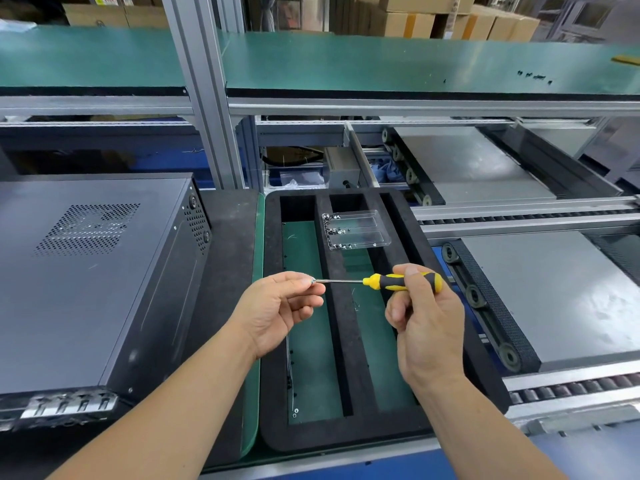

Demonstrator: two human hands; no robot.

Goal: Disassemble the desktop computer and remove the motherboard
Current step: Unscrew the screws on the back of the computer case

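In the head view, a yellow-and-black screwdriver [401, 281] is held level above a black foam tray [349, 341], its handle gripped by the curled fingers and thumb of the right hand [427, 318] so that the shaft points left. At the tip, the left hand [278, 311] is closed in a pinch on what appears to be a small screw [313, 281]; the item is too small to be identified with certainty. The two hands are probably brought together in this way so that a screw clinging to the tip can be pulled off and put down. Just beyond the hands, a clear plastic screw tray [356, 228] is set across the far part of the foam tray, with several small screws gathered along its left end; it is judged to be the place where loosened screws are kept from being lost. The desktop computer case [97, 282] is lying on its side on a dark mat at the left, well apart from both hands, with its vented side panel facing up and seemingly not yet taken off, so the motherboard is hidden inside it. Conveyor lanes carrying grey pallets [554, 296] are seen at the right, and a green shelf [381, 64] is mounted on the far side.
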